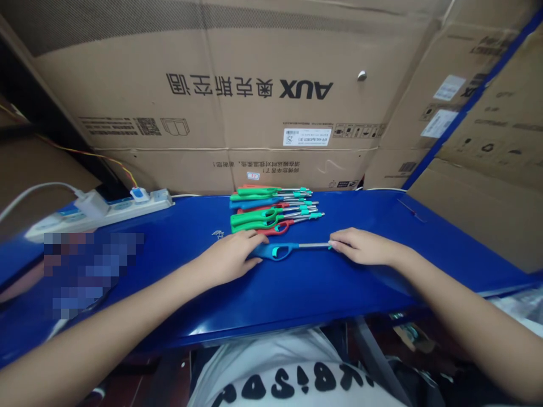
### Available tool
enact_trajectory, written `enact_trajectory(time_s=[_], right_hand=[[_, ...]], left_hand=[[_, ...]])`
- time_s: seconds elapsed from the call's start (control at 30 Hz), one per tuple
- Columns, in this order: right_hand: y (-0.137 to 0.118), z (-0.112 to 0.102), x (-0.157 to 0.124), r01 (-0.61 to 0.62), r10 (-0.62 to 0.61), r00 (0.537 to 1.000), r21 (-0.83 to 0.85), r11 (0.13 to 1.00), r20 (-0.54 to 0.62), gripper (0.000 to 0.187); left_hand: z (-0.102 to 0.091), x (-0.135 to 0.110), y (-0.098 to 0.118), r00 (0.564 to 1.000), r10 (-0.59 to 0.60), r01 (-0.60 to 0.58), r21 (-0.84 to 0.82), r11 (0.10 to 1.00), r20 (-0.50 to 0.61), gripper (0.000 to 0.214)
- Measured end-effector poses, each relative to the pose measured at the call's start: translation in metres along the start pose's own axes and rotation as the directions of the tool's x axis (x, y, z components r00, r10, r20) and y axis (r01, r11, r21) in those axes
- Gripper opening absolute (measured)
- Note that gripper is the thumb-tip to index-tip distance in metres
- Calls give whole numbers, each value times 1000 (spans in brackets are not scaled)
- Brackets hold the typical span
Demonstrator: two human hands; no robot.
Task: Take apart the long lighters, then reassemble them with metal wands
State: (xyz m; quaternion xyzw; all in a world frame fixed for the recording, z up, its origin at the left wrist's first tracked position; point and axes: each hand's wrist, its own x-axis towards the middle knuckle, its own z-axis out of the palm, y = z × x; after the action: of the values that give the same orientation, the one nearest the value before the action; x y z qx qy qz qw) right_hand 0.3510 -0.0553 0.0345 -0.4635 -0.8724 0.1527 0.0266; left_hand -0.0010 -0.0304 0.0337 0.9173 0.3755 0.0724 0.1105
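Just in front of the pile of long-necked lighters (pixel 254 217), on the person's side of it, a blue long-necked lighter (pixel 289 249) lies crosswise between the two hands, its metal tube pointing right. The left hand (pixel 224 258) is wrapped narrowly around the grip, hiding its rear end; the turquoise trigger shows in the loop. The right hand (pixel 360 246) is pinched on the far end of the tube, so the tip is covered, save for a scrap of turquoise below the fingertips. Whether the lighter touches the worktop (pixel 292 299) I cannot tell.

The pile itself holds green, blue and red grips, tubes to the right, most with turquoise near the tips. They overlap too much to count, and the left hand's knuckles overlap the nearest green grip in view; contact is unclear.

Behind the pile stands a cardboard panel (pixel 237 45) with upside-down AUX print, cut off at the top; its finer lines are illegible. Left of the pile is a power strip (pixel 114 217), its near end blurred, and nearer the person a pixelated patch masks whatever lies there. Right of the pile is a thin reddish object (pixel 411 210), too small to identify.
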Motion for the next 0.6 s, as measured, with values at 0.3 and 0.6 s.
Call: enact_trajectory(time_s=[0.3, 0.6], right_hand=[[-52, -21, 30, -7, 0, 999, -198, 980, -33, 38], [-60, 6, 80, 151, -152, 988, 78, 985, 8, 49]], left_hand=[[4, 5, 22, 999, -29, 26, 63, 998, 43, 32], [18, 9, 5, 996, 47, -50, -46, 998, -72, 32]])
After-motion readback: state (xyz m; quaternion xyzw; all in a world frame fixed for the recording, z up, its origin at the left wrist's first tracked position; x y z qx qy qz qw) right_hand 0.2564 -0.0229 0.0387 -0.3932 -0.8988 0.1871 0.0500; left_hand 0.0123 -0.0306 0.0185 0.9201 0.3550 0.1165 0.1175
